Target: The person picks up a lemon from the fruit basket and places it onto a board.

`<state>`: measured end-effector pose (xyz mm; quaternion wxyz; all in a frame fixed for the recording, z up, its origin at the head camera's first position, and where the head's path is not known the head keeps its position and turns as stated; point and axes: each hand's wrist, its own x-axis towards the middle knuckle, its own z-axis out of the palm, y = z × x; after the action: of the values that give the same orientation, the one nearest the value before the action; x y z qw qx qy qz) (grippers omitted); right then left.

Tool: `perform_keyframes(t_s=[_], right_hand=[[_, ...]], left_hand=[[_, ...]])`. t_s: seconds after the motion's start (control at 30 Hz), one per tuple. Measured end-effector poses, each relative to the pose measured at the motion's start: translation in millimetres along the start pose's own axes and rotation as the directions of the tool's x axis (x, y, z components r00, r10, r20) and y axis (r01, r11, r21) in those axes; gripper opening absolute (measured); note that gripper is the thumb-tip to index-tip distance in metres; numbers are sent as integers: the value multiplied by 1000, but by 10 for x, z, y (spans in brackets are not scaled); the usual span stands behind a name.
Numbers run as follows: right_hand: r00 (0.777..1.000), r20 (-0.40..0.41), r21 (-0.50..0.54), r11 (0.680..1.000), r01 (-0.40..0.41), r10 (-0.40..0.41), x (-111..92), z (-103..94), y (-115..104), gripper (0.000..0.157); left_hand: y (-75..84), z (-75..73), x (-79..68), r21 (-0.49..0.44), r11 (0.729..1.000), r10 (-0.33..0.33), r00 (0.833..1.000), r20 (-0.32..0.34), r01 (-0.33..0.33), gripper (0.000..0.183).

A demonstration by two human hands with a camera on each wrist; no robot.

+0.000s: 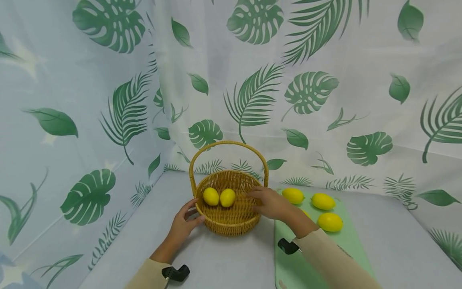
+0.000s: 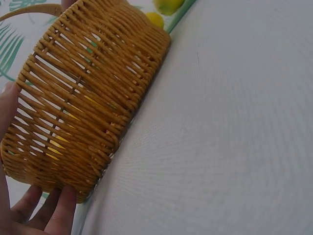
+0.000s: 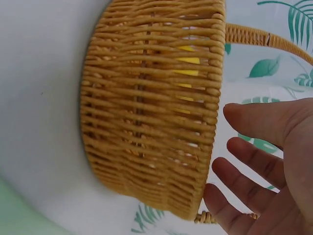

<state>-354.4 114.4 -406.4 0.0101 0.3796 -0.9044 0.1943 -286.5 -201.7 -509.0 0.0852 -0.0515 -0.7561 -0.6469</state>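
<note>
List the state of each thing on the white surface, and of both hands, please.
Basket: upright, partly filled
Handle: raised
Two lemons inside: side by side
Green board: flat, partly covered
Lemons on the board: four visible, one partly hidden
Left hand: touching the basket's left side
Right hand: holding nothing, at the basket's right rim

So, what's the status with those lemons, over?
Left fingers hold the basket. Right fingers at its right side, nothing held. Two lemons inside, more on the board. Nothing obviously in the way.
</note>
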Motion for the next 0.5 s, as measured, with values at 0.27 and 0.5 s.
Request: perform_keyframes(t_s=[0.27,0.5], right_hand=[[1000,23,16,1000,8,-8,114,69,-25,37],[999,47,57,998,-11,8,217,130,-14,33]], left_hand=[[276,3,-108,22,1000,-6,1000,18,5,69],[286,-6,-101,24,1000,-2,1000,25,1,67]])
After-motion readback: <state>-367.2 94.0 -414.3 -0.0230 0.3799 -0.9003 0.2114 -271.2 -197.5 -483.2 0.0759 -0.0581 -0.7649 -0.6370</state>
